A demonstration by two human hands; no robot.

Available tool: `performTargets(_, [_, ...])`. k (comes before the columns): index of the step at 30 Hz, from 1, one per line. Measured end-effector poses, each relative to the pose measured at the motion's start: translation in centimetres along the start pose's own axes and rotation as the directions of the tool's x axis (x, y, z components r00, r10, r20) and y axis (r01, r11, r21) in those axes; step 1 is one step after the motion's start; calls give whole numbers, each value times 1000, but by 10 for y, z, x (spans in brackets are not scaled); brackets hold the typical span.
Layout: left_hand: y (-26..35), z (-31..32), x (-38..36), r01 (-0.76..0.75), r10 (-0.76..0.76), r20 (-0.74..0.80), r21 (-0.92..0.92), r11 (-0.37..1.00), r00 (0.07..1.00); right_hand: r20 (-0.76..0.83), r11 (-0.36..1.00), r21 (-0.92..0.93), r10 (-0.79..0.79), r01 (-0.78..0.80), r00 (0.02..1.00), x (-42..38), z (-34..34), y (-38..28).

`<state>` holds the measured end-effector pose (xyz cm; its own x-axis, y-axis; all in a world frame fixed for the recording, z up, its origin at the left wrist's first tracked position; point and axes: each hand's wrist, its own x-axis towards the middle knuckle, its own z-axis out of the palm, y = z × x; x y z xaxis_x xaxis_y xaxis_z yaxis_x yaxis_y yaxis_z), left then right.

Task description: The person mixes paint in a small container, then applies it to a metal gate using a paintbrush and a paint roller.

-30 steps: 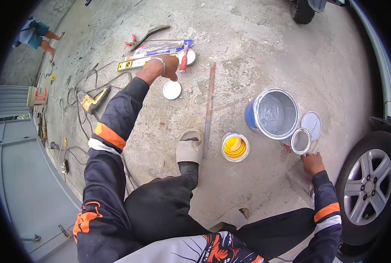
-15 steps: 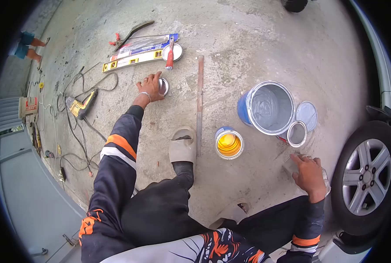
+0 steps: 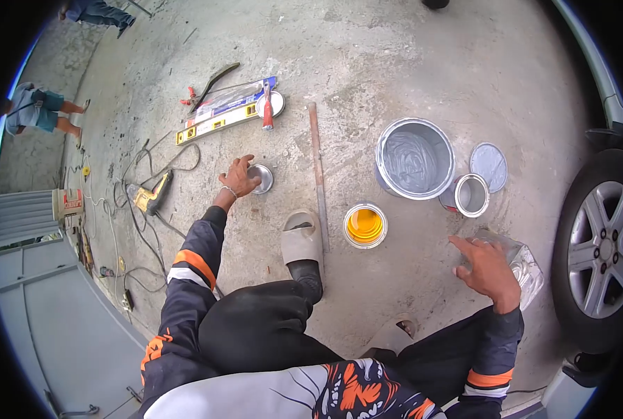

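On the left, my left hand (image 3: 239, 177) is low over the concrete floor with its fingers apart. Its fingertips are right at the edge of a small round metal lid (image 3: 261, 180) lying flat. My right hand (image 3: 491, 271) hovers on the other side, index finger stretched out, beside a crumpled clear plastic package (image 3: 529, 274). Between my hands stand an open can of yellow paint (image 3: 365, 226), a big blue bucket (image 3: 387, 183) of grey paint and a smaller open can (image 3: 472, 195). A grey-smeared round lid (image 3: 489, 167) lies behind the small can.
A spirit level (image 3: 217, 124), a red-handled brush (image 3: 267, 110) and a flat bar (image 3: 317, 167) lie on the floor. A yellow power tool (image 3: 151, 194) sits among cables at left. A car wheel (image 3: 602, 248) stands close at right. Two people are at the far left.
My left hand has drawn back a little from the metal lid, which shows more fully now. My right index finger points further left. The view has shifted, and a second person appears at upper left.
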<state>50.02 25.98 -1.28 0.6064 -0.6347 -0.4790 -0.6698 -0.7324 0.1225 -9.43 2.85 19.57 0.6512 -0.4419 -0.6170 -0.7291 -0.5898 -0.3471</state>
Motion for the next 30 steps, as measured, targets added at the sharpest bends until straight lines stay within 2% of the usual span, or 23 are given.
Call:
performTargets(2, [-31, 14, 22, -71, 74, 2, -254, 965, 997, -46, 999, 12, -33, 33, 998, -3, 1, 3])
performTargets(5, [-37, 5, 28, -238, 240, -8, -174, 956, 971, 42, 999, -9, 47, -47, 998, -3, -1, 7])
performTargets(9, [-18, -27, 13, -202, 236, 91, -287, 936, 967, -14, 999, 29, 19, -18, 1000, -5, 5, 15])
performTargets(13, [-8, -43, 4, -157, 198, 215, -191, 969, 956, -10, 997, 83, 0, 1, 1000, -3, 8, 21])
performTargets(16, [29, -61, -37, -264, 273, 66, -119, 957, 960, 23, 996, 84, -7, 5, 1000, -1, 9, 21])
performTargets(18, [84, -78, -89, -374, 395, 26, -273, 886, 918, 36, 998, 67, -16, 13, 999, -1, 9, 19])
performTargets(20, [141, -85, -144, -619, 606, -129, -101, 779, 785, 48, 998, 49, -31, 29, 998, 1, 9, 15])
performTargets(22, [179, -67, -177, -763, 726, -274, -47, 645, 631, 52, 998, 47, -46, 44, 998, 4, 9, 13])
performTargets(23, [190, -57, -188, -816, 787, -287, 29, 577, 546, 52, 998, 48, -53, 51, 997, 6, 10, 13])
performTargets(25, [201, -35, -199, -886, 888, -271, 181, 426, 372, 47, 997, 41, -64, 62, 997, 9, 12, 14])
performTargets(28, [202, 1, -204, -899, 956, -219, 351, 262, 194, 72, 998, 19, -63, 62, 995, 12, 14, 13])
performTargets(29, [199, 9, -204, -880, 968, -185, 414, 232, 168, 86, 998, 9, -61, 60, 994, 14, 15, 13])
performTargets(30, [196, 12, -203, -875, 966, -169, 415, 249, 195, 93, 997, -9, -73, 75, 993, 15, 18, 13])
